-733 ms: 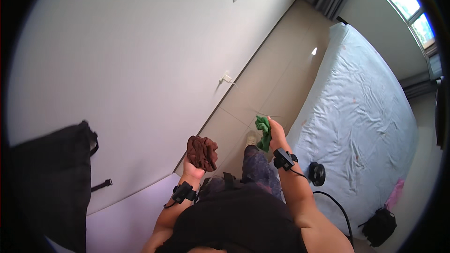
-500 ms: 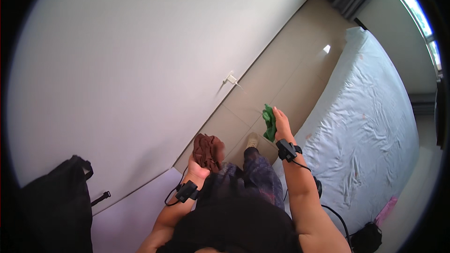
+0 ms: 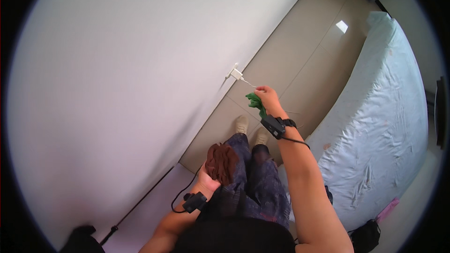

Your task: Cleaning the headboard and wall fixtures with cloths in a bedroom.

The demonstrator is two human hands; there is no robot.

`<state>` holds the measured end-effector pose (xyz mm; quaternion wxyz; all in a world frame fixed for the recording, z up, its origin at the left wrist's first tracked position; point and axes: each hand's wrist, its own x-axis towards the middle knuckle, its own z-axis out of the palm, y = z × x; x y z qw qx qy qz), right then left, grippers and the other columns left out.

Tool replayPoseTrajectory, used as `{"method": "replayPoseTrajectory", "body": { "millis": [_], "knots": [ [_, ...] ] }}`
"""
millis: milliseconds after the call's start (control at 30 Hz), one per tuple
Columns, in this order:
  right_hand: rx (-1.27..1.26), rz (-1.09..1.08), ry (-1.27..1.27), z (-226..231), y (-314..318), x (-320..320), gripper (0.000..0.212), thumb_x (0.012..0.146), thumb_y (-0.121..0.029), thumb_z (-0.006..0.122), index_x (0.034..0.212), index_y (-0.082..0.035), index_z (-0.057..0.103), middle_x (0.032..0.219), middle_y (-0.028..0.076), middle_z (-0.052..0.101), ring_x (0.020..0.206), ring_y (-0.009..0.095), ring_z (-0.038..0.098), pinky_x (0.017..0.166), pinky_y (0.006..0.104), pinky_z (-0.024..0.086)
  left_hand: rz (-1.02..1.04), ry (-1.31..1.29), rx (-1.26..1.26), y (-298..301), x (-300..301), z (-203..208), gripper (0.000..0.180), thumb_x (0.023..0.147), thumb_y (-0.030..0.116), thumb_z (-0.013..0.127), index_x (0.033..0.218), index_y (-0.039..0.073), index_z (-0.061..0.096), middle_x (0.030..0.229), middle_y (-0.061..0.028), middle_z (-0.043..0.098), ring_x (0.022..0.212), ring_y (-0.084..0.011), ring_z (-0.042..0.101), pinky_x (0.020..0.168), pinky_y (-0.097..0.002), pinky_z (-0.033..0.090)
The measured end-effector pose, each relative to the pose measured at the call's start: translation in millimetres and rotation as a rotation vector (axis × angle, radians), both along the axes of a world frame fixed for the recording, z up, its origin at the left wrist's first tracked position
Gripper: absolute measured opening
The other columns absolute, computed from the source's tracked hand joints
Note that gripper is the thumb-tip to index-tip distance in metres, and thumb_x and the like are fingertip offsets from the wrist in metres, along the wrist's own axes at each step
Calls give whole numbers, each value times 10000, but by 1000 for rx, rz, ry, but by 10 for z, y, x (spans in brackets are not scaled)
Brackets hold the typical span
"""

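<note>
The right hand has been raised further out from the bed, fingers clenched on a crumpled green cloth. A bunched brown cloth is gripped by the left hand, left of the bed. Both cloths are partly hidden by fingers.

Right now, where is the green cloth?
In the head view, the green cloth hangs from the right hand, raised above the tiled floor, near the wall plug.
</note>
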<state>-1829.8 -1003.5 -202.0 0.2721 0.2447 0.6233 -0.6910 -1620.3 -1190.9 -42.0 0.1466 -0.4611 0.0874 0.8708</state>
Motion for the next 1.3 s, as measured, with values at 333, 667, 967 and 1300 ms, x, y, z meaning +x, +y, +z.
{"method": "replayPoseTrajectory", "body": {
  "millis": [333,667,967,1300],
  "knots": [
    [378,342,112,-1057,-453,-812,326,733,-231,620,991,-32,636,925,156,643,862,287,616,757,353,479,-48,-98,32,-212,-308,-423,382,945,329,349,1218,80,446,1253,-112,460,1153,-269,452,994,-414,367],
    [391,610,40,-1638,-585,-1072,392,708,-289,650,1024,-57,640,991,152,632,922,302,601,804,378,473,-253,-32,-42,-112,-588,-723,305,936,324,355,1081,88,482,1170,-94,483,1091,-250,479,927,-386,403],
    [195,725,-37,-1965,-720,-1077,399,739,-282,675,1020,-4,624,928,119,648,836,228,602,752,341,462,-322,-64,-172,-200,-409,-1001,268,928,315,375,1004,82,485,1125,-90,498,1045,-235,495,882,-354,419],
    [239,819,-31,-2139,-257,-1022,389,710,-284,693,990,-21,638,903,116,653,845,231,614,736,348,471,-296,-178,-118,-152,-561,-944,254,930,292,380,1009,76,487,1126,-89,485,1037,-232,497,896,-361,416]
  ]
}}
